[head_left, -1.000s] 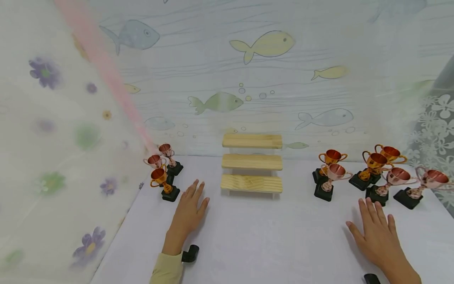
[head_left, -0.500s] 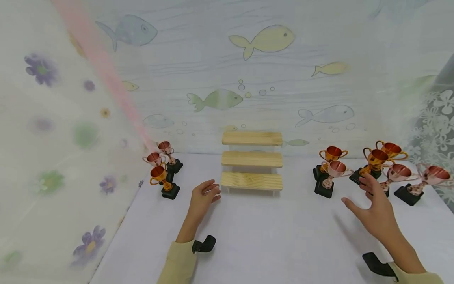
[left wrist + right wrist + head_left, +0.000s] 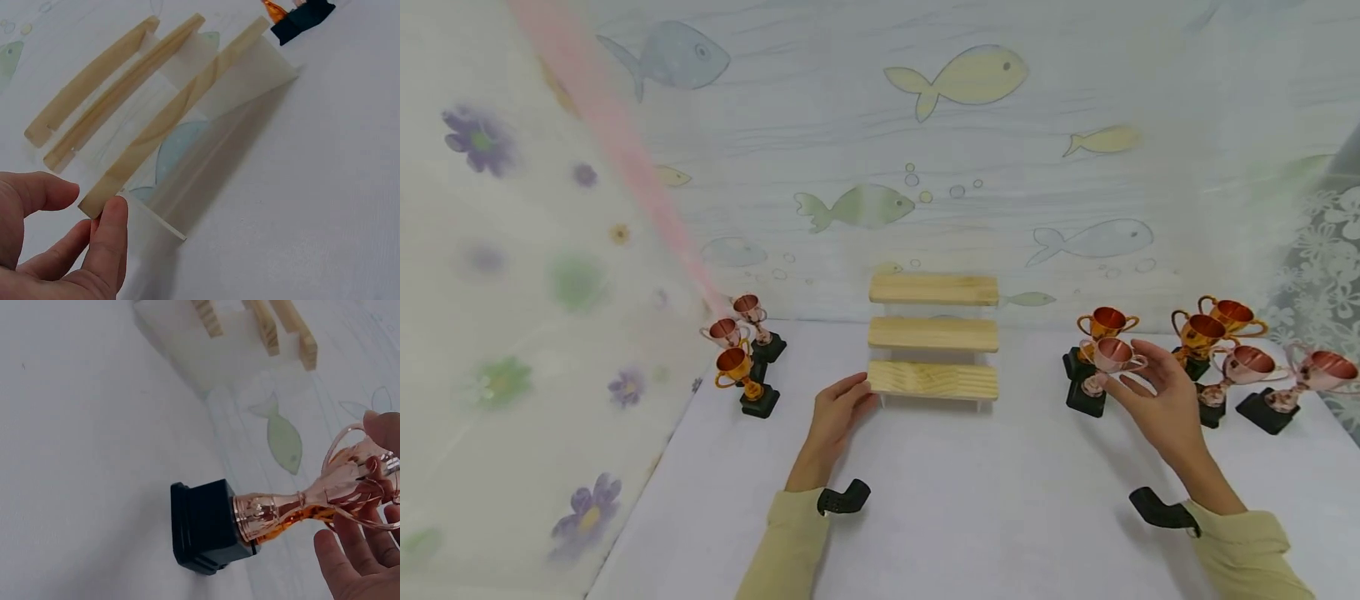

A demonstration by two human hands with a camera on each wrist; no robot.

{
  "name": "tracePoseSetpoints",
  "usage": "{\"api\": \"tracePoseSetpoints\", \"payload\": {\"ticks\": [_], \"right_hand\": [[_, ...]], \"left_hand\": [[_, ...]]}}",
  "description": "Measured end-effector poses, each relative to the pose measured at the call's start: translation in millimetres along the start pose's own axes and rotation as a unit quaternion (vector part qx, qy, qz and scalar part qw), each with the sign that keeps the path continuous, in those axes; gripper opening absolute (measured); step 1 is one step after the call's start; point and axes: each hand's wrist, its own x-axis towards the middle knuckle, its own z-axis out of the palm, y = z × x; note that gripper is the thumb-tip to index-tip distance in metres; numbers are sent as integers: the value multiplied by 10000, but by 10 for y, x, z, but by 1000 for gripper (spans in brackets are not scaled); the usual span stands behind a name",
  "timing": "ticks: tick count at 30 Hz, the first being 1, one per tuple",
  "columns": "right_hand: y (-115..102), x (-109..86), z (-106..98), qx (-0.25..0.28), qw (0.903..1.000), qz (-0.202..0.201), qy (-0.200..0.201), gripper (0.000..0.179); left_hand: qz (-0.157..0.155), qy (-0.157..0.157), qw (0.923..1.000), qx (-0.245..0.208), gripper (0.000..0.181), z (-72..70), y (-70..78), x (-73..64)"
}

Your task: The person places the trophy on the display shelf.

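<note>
My left hand (image 3: 837, 419) is at the left end of the lowest board of a three-tier wooden display stand (image 3: 934, 380). In the left wrist view, thumb and fingers lie on either side of that board end (image 3: 103, 197), a fingertip against its edge. My right hand (image 3: 1168, 408) holds a rose-gold trophy cup (image 3: 1112, 355) by its bowl. The right wrist view shows the thumb and fingers (image 3: 350, 547) about the bowl and handles, with the black base (image 3: 209, 519) below. A gold trophy (image 3: 1107, 322) stands just behind, partly hidden.
Several more gold and rose-gold trophies (image 3: 1247, 364) stand to the right, close to my right hand. At the left are a gold trophy (image 3: 733, 367) and two rose-gold ones (image 3: 748, 308). A fish-patterned curtain (image 3: 970, 167) hangs behind the white table (image 3: 970, 500).
My left hand moved right, from beside the left trophies to the stand's lowest board. My right hand lifted off the table, moved left and took hold of the rose-gold trophy.
</note>
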Motion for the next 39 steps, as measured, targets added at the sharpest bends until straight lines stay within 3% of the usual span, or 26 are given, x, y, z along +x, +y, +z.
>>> {"api": "tracePoseSetpoints", "payload": {"ticks": [3,11,17,28,39], "right_hand": [[4,20,51,267,9996,-8,120,63],[52,69,158,387,9983,222,372,61],[71,57,198,421,9958,355,729,56],[80,25,244,485,9937,-81,1003,54],[-22,-102,246,621,9934,-253,929,56]], "left_hand": [[98,70,9999,-25,38,36,-21,19],[206,193,9996,10,36,86,-1,50],[66,286,9988,-383,38,74,-16,50],[54,445,9961,-764,39,87,-74,76],[2,471,9968,-643,39,97,-101,82]]}}
